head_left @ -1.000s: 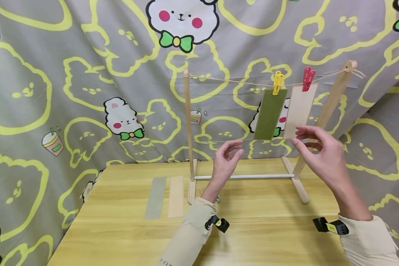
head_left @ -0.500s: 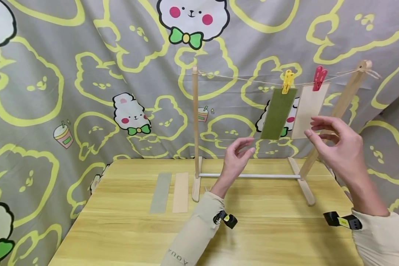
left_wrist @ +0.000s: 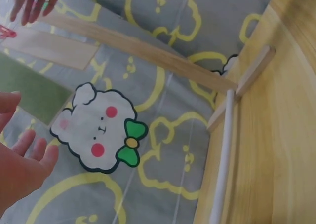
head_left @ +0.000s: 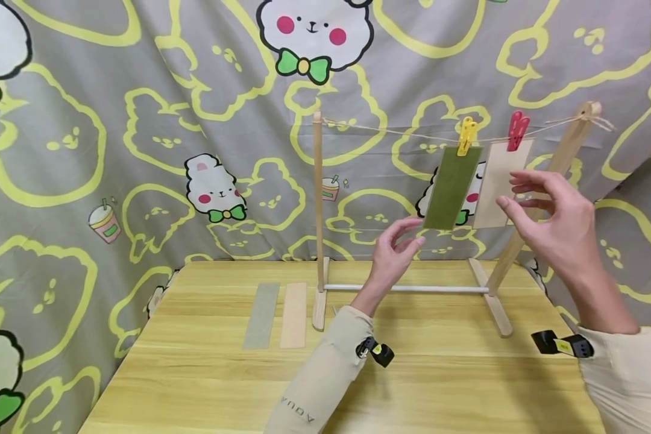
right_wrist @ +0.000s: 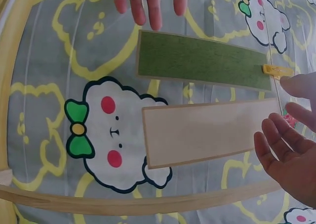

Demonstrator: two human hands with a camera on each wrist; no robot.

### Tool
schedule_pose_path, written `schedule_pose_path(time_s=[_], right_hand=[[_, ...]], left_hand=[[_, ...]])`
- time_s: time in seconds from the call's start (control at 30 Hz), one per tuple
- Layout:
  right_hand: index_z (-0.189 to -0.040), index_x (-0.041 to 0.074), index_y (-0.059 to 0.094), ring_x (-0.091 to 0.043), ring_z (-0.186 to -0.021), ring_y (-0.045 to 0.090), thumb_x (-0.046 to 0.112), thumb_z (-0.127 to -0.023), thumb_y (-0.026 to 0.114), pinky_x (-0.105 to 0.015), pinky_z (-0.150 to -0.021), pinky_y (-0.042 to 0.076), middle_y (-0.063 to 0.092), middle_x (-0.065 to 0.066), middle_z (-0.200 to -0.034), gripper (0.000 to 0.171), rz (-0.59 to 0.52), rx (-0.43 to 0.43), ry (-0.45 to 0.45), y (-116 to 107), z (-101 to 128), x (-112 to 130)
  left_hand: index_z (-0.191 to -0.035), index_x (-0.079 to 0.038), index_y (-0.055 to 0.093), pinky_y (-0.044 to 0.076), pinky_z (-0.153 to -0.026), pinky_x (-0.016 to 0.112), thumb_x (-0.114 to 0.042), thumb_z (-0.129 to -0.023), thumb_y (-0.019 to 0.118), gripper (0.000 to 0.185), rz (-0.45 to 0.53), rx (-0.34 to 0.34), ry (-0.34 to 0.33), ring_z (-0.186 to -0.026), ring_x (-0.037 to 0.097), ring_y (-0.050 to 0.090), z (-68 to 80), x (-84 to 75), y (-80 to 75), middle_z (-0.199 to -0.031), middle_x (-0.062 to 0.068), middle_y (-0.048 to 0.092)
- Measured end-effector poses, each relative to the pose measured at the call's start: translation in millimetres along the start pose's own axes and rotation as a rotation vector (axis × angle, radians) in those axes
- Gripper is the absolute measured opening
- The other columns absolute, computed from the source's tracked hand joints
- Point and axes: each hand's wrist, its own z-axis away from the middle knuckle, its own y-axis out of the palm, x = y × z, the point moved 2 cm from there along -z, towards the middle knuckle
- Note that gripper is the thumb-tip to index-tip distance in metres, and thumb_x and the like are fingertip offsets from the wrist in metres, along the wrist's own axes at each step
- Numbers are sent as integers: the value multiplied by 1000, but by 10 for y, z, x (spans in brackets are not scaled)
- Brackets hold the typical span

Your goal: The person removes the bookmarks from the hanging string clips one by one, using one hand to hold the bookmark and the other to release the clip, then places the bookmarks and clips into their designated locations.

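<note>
A green rectangular strip (head_left: 452, 187) hangs from a string (head_left: 380, 128) by a yellow clothespin (head_left: 466, 135). Beside it on the right, a red clothespin (head_left: 518, 130) holds up a cream strip (head_left: 499, 181). My left hand (head_left: 393, 256) is raised just below and left of the green strip's lower corner, fingers loosely bent around nothing. My right hand (head_left: 556, 223) hovers in front of the cream strip's right edge, thumb and fingers apart. In the right wrist view, a gap shows between the left fingertips and the green strip (right_wrist: 202, 61).
Wooden posts, left (head_left: 319, 199) and right (head_left: 566, 147), carry the string; a white rod (head_left: 407, 289) joins their feet. A grey strip (head_left: 262, 315) and a peach strip (head_left: 294, 315) lie on the table (head_left: 195, 374), left of the stand. A patterned curtain (head_left: 239, 132) hangs behind.
The head view has shifted, moving the scene rightward. My left hand has moved slightly up and right, closer to the green strip. My right hand has risen a little beside the cream strip.
</note>
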Motion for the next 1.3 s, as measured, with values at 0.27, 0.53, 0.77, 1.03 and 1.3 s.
schedule_pose_path(time_s=[0.27, 0.53, 0.77, 1.03, 1.3], right_hand=[[-134, 11, 67, -3, -106, 60, 5, -89, 78, -9, -92, 47, 65, 2, -120, 47, -15, -9, -49, 57, -128, 98], [-134, 10, 68, -5, -107, 60, 3, -89, 78, -10, -93, 48, 65, 2, -120, 47, -26, -25, -57, 48, -196, 111], [-133, 7, 68, -6, -106, 60, 2, -88, 78, -11, -92, 49, 65, 1, -120, 46, -24, -12, -82, 80, -307, 127], [-130, 3, 68, -7, -103, 62, -1, -88, 76, -11, -91, 50, 66, -6, -122, 44, -39, -11, -98, 140, -413, 195], [-129, 1, 68, -3, -103, 61, -3, -87, 75, -10, -90, 49, 66, 0, -117, 43, -3, -17, -121, 137, -501, 280]], left_hand=[[-128, -1, 67, 46, -111, 39, 4, -94, 69, 35, -5, 22, 8, -128, 9, 57, -70, 25, 54, -142, 7, 61], [-129, -2, 67, 44, -112, 36, 2, -95, 69, 34, -4, 61, 3, -129, 8, 56, -129, 29, 147, -143, 3, 61], [-125, 4, 67, 50, -106, 42, 9, -94, 67, 32, 36, 54, 31, -121, 20, 63, -166, 25, 202, -131, 18, 65], [-123, 7, 67, 55, -100, 35, 16, -92, 64, 32, 57, 29, 43, -111, 18, 66, -166, -29, 208, -127, 22, 66], [-120, 6, 69, 57, -94, 30, 23, -88, 61, 37, 24, 3, 66, -109, 9, 65, -132, -36, 200, -124, 19, 70]])
